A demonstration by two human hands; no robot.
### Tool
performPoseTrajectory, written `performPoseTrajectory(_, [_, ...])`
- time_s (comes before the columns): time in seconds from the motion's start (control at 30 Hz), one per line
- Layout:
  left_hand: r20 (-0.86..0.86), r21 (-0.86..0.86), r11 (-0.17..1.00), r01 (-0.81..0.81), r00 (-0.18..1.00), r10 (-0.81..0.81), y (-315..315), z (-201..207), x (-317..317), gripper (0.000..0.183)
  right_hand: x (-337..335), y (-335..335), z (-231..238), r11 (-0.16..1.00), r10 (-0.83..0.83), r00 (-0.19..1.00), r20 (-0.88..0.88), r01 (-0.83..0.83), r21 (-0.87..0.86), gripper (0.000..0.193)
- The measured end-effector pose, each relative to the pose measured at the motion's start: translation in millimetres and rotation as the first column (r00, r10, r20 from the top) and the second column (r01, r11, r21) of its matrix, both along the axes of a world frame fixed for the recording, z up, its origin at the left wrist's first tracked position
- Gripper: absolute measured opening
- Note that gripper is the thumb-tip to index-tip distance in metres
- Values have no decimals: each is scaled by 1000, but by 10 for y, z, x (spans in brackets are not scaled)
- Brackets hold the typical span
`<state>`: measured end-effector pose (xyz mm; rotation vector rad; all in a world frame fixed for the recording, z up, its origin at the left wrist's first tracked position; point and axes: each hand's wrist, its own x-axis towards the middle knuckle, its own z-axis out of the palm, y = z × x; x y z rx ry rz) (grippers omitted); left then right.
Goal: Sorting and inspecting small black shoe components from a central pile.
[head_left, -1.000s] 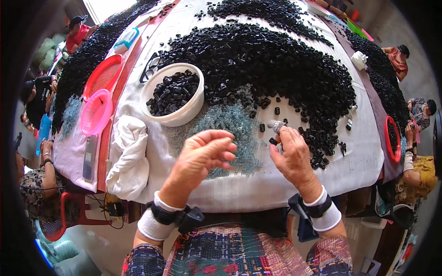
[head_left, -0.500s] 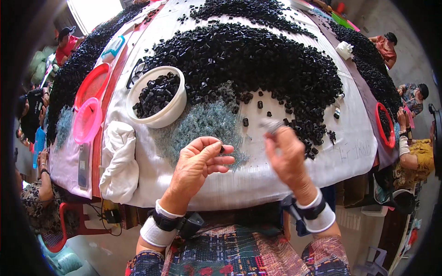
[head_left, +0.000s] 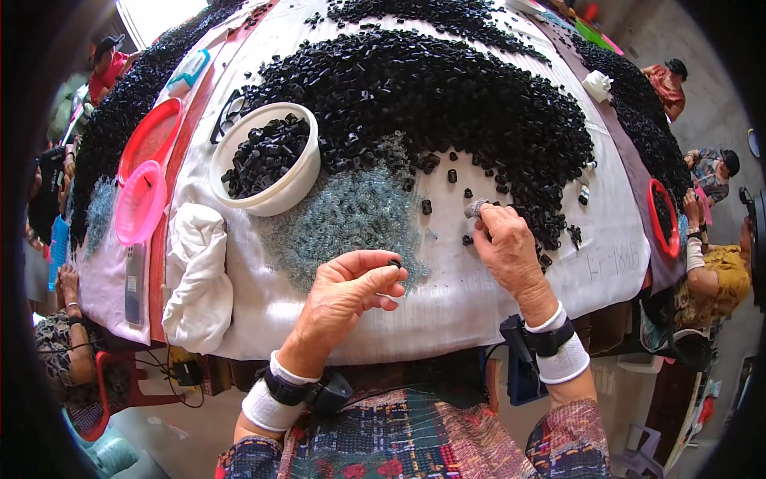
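My left hand (head_left: 351,289) pinches a small black plastic piece (head_left: 394,263) between thumb and forefinger, above the near edge of a heap of tiny bluish, spring-like coils (head_left: 343,227). My right hand (head_left: 512,249) reaches to the near fringe of a big heap of black plastic pieces (head_left: 431,96). Its fingers are bent together, and a grey wrap (head_left: 477,208) covers a fingertip. Beside its thumb is one black piece (head_left: 467,239); whether the fingers touch or hold it, I cannot tell. Several loose black pieces lie just beyond.
A white bowl (head_left: 307,180) of black pieces stands left of the coils. Nearer lie a bunched white cloth (head_left: 198,275) and a phone (head_left: 136,287). Pink (head_left: 141,203) and red (head_left: 152,132) baskets sit farther left. Other people work along both sides.
My right hand, blurred before, has moved slightly right and down and now shows sharply beside the loose pieces. My left hand still pinches the black piece, slightly lower and turned.
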<state>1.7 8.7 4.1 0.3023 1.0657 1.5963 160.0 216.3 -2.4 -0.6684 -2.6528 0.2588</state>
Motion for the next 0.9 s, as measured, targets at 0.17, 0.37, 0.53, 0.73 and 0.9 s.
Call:
performPoseTrajectory(0.17, [32,-9,1000,25,999,-25,5,17,33,28,-91,-97,-47,999,3,996,87,-7,51,24])
performPoseTrajectory(0.37, [-13,-29,998,49,999,-49,52,-15,70,23,-128,-117,-72,996,7,997,74,-14,90,33])
performPoseTrajectory(0.53, [-78,-21,998,61,995,-63,101,-7,102,22,-107,-63,-98,995,51,999,18,-52,83,39])
performPoseTrajectory(0.73, [-114,-9,999,51,992,-52,98,-34,126,20,-138,-44,-24,993,87,990,113,-94,65,41])
performPoseTrajectory(0.9, [-113,-25,999,45,992,-47,125,10,170,21,-146,-37,-20,992,117,991,64,-121,48,40])
